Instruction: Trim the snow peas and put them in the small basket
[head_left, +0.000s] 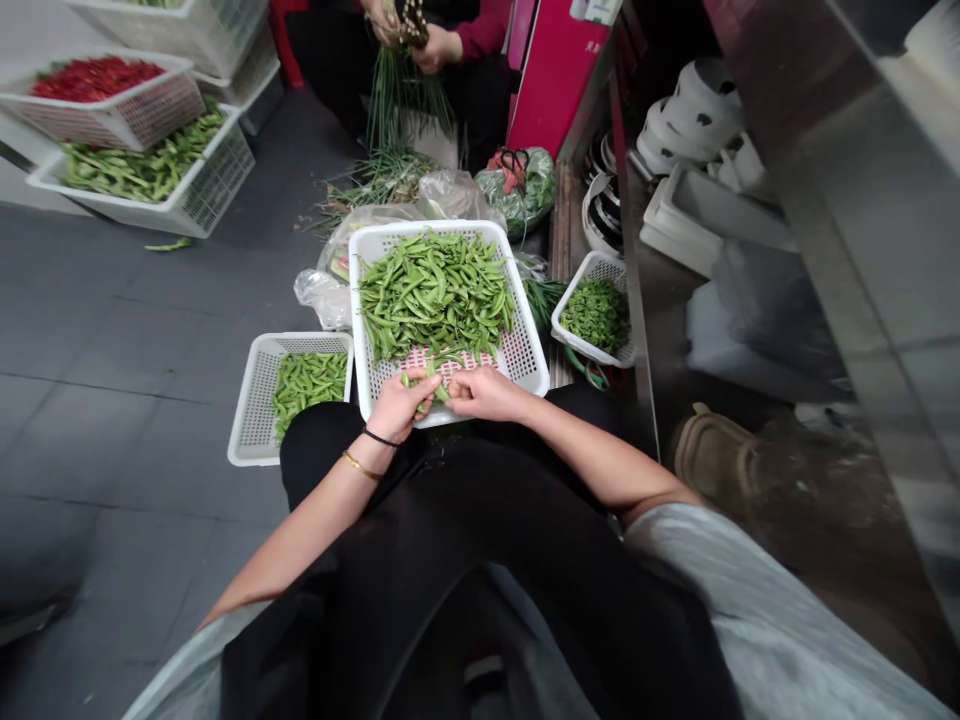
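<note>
A white perforated basket (527,362) rests at my lap, heaped with green pea pods (439,290) toward its far side. Over its near edge, my left hand (403,398) is closed around a few pea pods (424,385). Close beside it, my right hand (480,392) pinches at the end of a pod, its fingertips nearly touching the left ones. Left of my knee stands a lower white basket (253,400) holding more pea pods (311,385).
A small basket (571,335) of green trimmings sits right, beside a metal shelf with white containers (690,110). Plastic bags (450,195) and scissors (514,160) lie beyond. Opposite, a co-worker's hands (439,48) hold long green stalks. Stacked baskets (191,205) stand far left.
</note>
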